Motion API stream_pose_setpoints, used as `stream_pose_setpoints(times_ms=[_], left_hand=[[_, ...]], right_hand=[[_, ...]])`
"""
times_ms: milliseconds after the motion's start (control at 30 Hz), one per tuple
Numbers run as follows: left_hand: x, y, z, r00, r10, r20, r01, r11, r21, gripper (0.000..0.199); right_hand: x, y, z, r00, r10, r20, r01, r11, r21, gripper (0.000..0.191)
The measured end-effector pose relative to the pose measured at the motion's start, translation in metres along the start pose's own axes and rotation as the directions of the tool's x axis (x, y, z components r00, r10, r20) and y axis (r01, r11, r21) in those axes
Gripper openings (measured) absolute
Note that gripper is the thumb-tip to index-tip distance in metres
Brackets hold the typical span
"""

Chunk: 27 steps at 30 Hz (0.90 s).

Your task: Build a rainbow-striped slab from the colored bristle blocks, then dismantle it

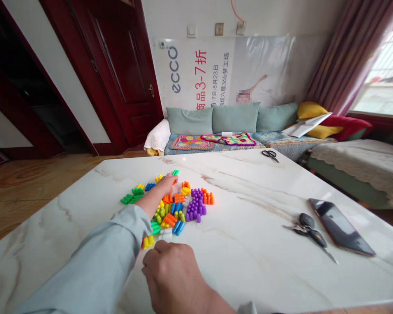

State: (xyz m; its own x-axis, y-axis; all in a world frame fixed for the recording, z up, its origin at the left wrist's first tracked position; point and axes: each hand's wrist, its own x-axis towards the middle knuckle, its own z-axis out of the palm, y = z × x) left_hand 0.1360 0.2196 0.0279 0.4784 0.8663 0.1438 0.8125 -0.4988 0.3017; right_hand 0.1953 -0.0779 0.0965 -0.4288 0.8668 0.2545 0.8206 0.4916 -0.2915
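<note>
Colourful plastic toy blocks, shaped like joined short tubes, lie in a loose pile on the white marbled table (pixel 249 261). My left hand (pixel 166 185) reaches over the pile to its far side, fingers curled down among the pieces. A green block (pixel 175 172) shows right beside its fingertips; whether they grip it or another piece is hidden. Nearer to me, my right hand (pixel 173 272) is closed in a loose fist just in front of the pile, its fingertips out of sight. Purple blocks (pixel 194 206) form a joined cluster on the right, next to orange blocks (pixel 208 197).
On the right of the table lie a phone (pixel 342 226) and a bunch of keys (pixel 308 226). Black-handled scissors (pixel 270 155) rest near the far edge. Beyond the table stands a sofa with green cushions (pixel 235 118); a dark red door (pixel 121 65) is at the left.
</note>
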Motion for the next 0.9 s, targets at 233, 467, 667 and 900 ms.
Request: stream_pose_setpoints(times_ms=[233, 467, 667, 900], left_hand=[[-0.021, -0.026, -0.037, 0.983, -0.036, -0.179, 0.047, 0.997, 0.06, 0.034], [-0.049, -0.042, -0.052, 0.988, -0.077, -0.136, 0.092, 0.99, 0.108, 0.033], [-0.042, -0.045, -0.045, 0.967, -0.25, -0.048, 0.254, 0.953, 0.167, 0.031], [-0.034, -0.046, -0.031, 0.952, -0.304, -0.018, 0.303, 0.938, 0.167, 0.058]], right_hand=[[0.001, 0.009, 0.008, 0.994, 0.096, -0.053, -0.095, 0.995, 0.008, 0.015], [0.004, -0.018, 0.009, 0.998, -0.024, 0.06, 0.026, 0.999, -0.023, 0.008], [0.006, -0.021, 0.007, 0.987, -0.037, 0.155, 0.045, 0.998, -0.047, 0.006], [0.006, -0.016, 0.009, 0.98, -0.015, 0.2, 0.036, 0.994, -0.105, 0.007]])
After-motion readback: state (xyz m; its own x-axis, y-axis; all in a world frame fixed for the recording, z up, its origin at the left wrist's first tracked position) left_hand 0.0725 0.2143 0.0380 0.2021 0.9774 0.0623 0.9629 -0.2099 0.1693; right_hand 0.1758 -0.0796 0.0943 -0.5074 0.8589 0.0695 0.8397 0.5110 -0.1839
